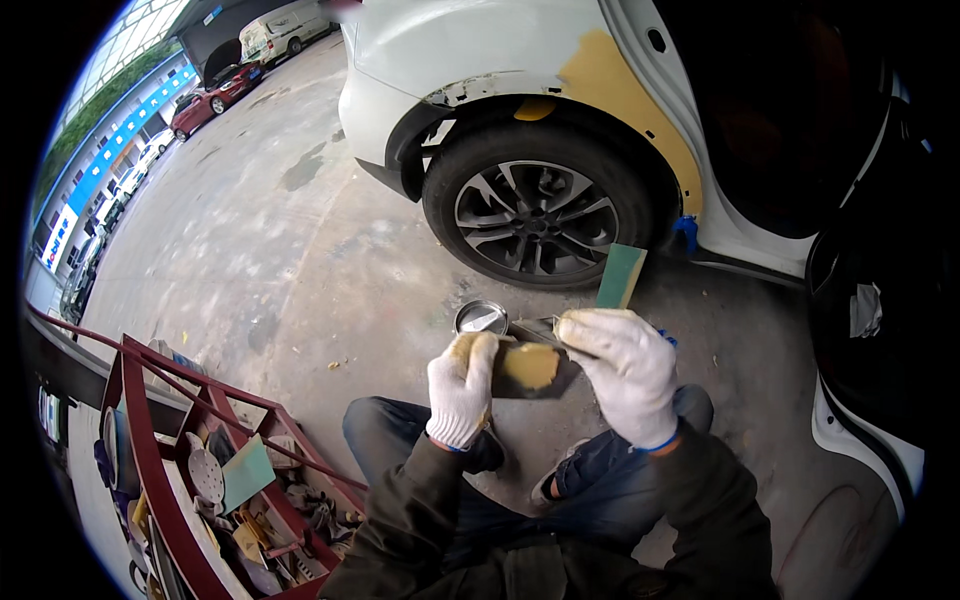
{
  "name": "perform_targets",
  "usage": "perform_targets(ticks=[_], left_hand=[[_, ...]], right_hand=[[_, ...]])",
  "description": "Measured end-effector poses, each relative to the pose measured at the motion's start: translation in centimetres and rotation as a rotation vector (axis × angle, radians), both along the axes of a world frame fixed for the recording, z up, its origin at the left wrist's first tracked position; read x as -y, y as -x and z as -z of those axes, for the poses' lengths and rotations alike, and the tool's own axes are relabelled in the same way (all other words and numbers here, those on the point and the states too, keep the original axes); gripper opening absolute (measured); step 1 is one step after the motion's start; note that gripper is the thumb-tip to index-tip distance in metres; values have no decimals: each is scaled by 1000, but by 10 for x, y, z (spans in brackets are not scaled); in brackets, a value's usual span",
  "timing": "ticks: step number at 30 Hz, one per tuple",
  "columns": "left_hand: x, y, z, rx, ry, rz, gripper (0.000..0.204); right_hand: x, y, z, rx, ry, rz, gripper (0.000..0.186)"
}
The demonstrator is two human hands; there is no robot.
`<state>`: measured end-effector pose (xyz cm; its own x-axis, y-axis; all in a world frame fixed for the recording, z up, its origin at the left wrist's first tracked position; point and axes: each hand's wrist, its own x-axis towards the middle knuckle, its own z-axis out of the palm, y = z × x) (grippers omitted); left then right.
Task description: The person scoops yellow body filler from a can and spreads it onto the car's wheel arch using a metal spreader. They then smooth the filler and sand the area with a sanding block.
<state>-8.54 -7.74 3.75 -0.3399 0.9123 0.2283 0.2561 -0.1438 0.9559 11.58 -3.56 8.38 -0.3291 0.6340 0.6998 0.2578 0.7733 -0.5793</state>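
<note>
The left hand [461,385], in a white knitted glove, is closed on the edge of a dark plate [530,392] near the centre of the frame; a lump of yellow paste [530,366] lies on the plate. The right hand [622,370], gloved likewise, pinches a thin flat tool [538,328] between thumb and fingers just above the plate; the fingers hide much of the tool.

Just beyond the plate, a round open tin [482,318] stands on the concrete floor [300,255] with something pale inside. Right of centre, a green board [622,276] leans near the tyre [445,205] of a white car [455,50]. Yellow filler [655,125] covers part of the panel around the wheel arch, toward the upper right.

Writing shows at the left of the frame: a long blue banner [130,122] carries white characters along a building, and below it a white sign [60,238] bears large red and blue letters. Any mark on the wheel hub is too small to read.

At the lower left, a dark red rack [140,440] holds jumbled items, among them a pale green sheet [247,474] and a round perforated disc [206,473].
</note>
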Motion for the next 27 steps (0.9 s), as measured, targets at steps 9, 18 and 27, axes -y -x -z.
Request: perform_targets(ticks=[9,18,27], left_hand=[[7,5,-5,140,27,32,24],[-3,-1,0,96,-10,-157,28],[-3,-8,2,26,-111,-223,23]], right_hand=[[-8,-28,18,228,243,-154,32],[30,13,37,366,-384,134,35],[28,14,40,317,-321,125,35]])
